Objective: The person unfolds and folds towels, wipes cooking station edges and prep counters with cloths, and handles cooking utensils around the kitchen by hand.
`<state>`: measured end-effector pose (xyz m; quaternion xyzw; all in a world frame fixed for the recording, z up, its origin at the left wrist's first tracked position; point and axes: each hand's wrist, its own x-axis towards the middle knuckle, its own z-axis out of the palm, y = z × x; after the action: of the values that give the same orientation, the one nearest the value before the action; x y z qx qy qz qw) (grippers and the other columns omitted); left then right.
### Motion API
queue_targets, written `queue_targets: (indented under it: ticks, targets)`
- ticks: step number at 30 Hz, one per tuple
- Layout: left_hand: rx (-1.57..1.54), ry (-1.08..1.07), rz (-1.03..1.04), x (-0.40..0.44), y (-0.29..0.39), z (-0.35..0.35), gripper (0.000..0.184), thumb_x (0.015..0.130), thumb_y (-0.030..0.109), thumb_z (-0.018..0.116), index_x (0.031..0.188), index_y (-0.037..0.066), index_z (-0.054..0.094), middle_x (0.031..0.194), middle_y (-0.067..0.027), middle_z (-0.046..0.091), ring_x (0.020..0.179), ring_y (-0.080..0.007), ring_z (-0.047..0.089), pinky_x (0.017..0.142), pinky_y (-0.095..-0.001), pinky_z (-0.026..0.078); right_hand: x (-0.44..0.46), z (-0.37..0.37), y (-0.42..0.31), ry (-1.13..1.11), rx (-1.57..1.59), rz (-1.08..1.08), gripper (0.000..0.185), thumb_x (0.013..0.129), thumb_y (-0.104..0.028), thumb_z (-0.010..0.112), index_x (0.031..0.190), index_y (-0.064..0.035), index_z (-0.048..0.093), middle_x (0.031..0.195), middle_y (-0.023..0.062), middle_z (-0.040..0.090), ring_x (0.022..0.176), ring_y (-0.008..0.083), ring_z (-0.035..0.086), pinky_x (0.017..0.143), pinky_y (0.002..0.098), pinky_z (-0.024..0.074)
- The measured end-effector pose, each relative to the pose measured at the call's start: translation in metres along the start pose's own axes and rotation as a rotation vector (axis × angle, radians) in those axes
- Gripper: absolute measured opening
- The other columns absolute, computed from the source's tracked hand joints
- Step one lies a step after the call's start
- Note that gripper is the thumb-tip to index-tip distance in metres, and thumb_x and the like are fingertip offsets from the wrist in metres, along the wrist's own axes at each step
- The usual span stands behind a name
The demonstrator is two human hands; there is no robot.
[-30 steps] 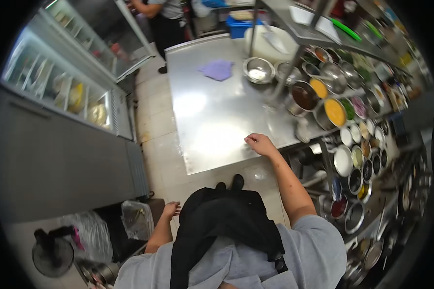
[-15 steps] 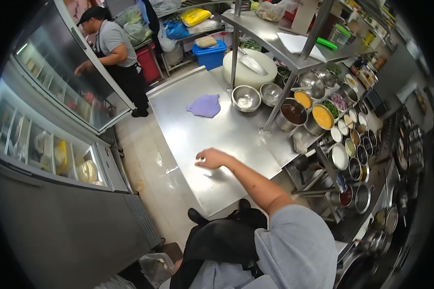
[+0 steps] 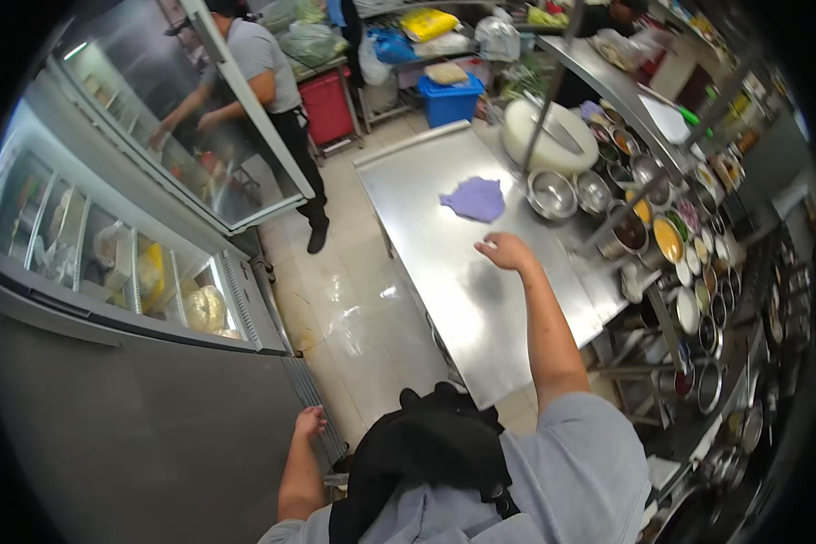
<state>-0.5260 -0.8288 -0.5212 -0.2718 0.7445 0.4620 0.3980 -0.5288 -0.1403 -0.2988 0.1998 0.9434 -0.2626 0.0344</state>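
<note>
My right hand (image 3: 508, 251) is over the steel table (image 3: 426, 218), its fingers apart and nothing in it. Just beyond it a purple cloth (image 3: 477, 199) lies crumpled on the table top. My left hand (image 3: 311, 422) hangs low by my side, near the grey fridge front; its fingers look curled, and whether they hold anything is too small to tell. To the right of the cloth stand two steel bowls, the nearer one (image 3: 551, 194) next to a shelf post.
At the left is a fridge (image 3: 136, 399) with a glass door (image 3: 236, 154) standing open, where a person (image 3: 272, 82) reaches in. A white round board (image 3: 549, 136) with a knife, pots of sauce (image 3: 669, 240), a blue bin (image 3: 451, 100) and a red bin (image 3: 328, 109) are around.
My right hand has moved forward over the table, nearer the purple cloth. My left hand has come back into view. The camera view has shifted, and the person at the fridge reaches further in.
</note>
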Motion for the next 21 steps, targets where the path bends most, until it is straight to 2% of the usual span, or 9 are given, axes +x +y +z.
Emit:
queue_targets:
  ticks: [3, 6, 8, 9, 11, 14, 16, 20, 21]
  targets:
    - [0.054, 0.000, 0.066, 0.026, 0.040, 0.001, 0.034, 0.097, 0.033, 0.063, 0.118, 0.006, 0.064, 0.101, -0.0047, 0.067, 0.077, -0.0170, 0.064, 0.061, -0.0329, 0.053, 0.038, 0.019, 0.002, 0.023, 0.130, 0.043, 0.067, 0.093, -0.058, 0.057, 0.122, 0.0013, 0.067, 0.118, 0.0302, 0.065, 0.114, 0.0434, 0.062, 0.101, 0.0456, 0.0471]
    - [0.172, -0.111, 0.101, 0.046, 0.065, 0.010, 0.040, 0.094, 0.035, 0.065, 0.121, 0.005, 0.066, 0.107, -0.0068, 0.069, 0.081, -0.0183, 0.067, 0.065, -0.0330, 0.053, 0.096, 0.057, 0.024, 0.274, 0.108, 0.193, 0.079, 0.094, -0.065, 0.051, 0.137, 0.0007, 0.056, 0.139, 0.0314, 0.052, 0.131, 0.0460, 0.049, 0.110, 0.0460, 0.0399]
    - [0.473, -0.190, 0.162, 0.053, 0.098, 0.017, 0.043, 0.092, 0.038, 0.067, 0.119, 0.005, 0.070, 0.108, -0.0106, 0.071, 0.084, -0.0197, 0.069, 0.070, -0.0337, 0.054, 0.138, 0.069, 0.034, 0.329, 0.151, 0.445, 0.094, 0.091, -0.073, 0.046, 0.152, -0.0024, 0.037, 0.155, 0.0344, 0.029, 0.145, 0.0490, 0.026, 0.118, 0.0487, 0.0273]
    - [0.465, -0.180, 0.160, 0.055, 0.115, 0.019, 0.043, 0.092, 0.038, 0.067, 0.119, 0.005, 0.070, 0.108, -0.0106, 0.071, 0.084, -0.0197, 0.069, 0.070, -0.0337, 0.054, 0.155, 0.071, 0.035, 0.324, 0.153, 0.433, 0.094, 0.091, -0.073, 0.046, 0.152, -0.0024, 0.037, 0.155, 0.0344, 0.029, 0.145, 0.0490, 0.026, 0.118, 0.0487, 0.0273]
    - [0.635, -0.183, 0.190, 0.065, 0.149, 0.017, 0.045, 0.091, 0.041, 0.068, 0.118, 0.006, 0.071, 0.107, -0.0121, 0.073, 0.085, -0.0198, 0.069, 0.076, -0.0345, 0.055, 0.187, 0.072, 0.029, 0.462, 0.135, 0.696, 0.102, 0.090, -0.075, 0.043, 0.156, 0.0000, 0.022, 0.158, 0.0387, 0.011, 0.147, 0.0551, 0.013, 0.121, 0.0547, 0.0156]
    - [0.664, -0.170, 0.180, 0.089, 0.202, 0.009, 0.045, 0.091, 0.043, 0.067, 0.118, 0.008, 0.072, 0.108, -0.0110, 0.073, 0.086, -0.0199, 0.069, 0.080, -0.0351, 0.054, 0.233, 0.070, 0.020, 0.522, 0.205, 0.841, 0.104, 0.088, -0.075, 0.045, 0.157, -0.0007, 0.021, 0.158, 0.0397, 0.008, 0.147, 0.0536, 0.013, 0.121, 0.0555, 0.0101]
    - [0.639, -0.161, 0.209, 0.105, 0.234, 0.004, 0.045, 0.091, 0.044, 0.067, 0.118, 0.008, 0.072, 0.107, -0.0101, 0.073, 0.087, -0.0201, 0.069, 0.080, -0.0351, 0.054, 0.251, 0.085, 0.010, 0.536, -0.122, 0.855, 0.098, 0.091, -0.071, 0.046, 0.157, -0.0018, 0.023, 0.158, 0.0384, 0.013, 0.148, 0.0517, 0.013, 0.121, 0.0572, 0.0066]
    - [0.714, -0.290, 0.298, 0.111, 0.325, 0.005, 0.048, 0.093, 0.046, 0.065, 0.122, 0.009, 0.069, 0.112, -0.0086, 0.072, 0.097, -0.0201, 0.067, 0.087, -0.0342, 0.052, 0.289, 0.114, 0.047, 0.658, -0.313, 0.736, 0.069, 0.096, -0.039, 0.051, 0.152, -0.0023, 0.035, 0.156, 0.0273, 0.033, 0.148, 0.0410, 0.024, 0.123, 0.0500, 0.0127]
    - [0.710, -0.281, 0.305, 0.103, 0.358, 0.015, 0.048, 0.093, 0.046, 0.065, 0.122, 0.009, 0.069, 0.112, -0.0086, 0.072, 0.097, -0.0201, 0.067, 0.087, -0.0342, 0.052, 0.292, 0.115, 0.060, 0.665, -0.307, 0.728, 0.069, 0.096, -0.039, 0.051, 0.152, -0.0023, 0.035, 0.156, 0.0273, 0.033, 0.148, 0.0410, 0.024, 0.123, 0.0500, 0.0127]
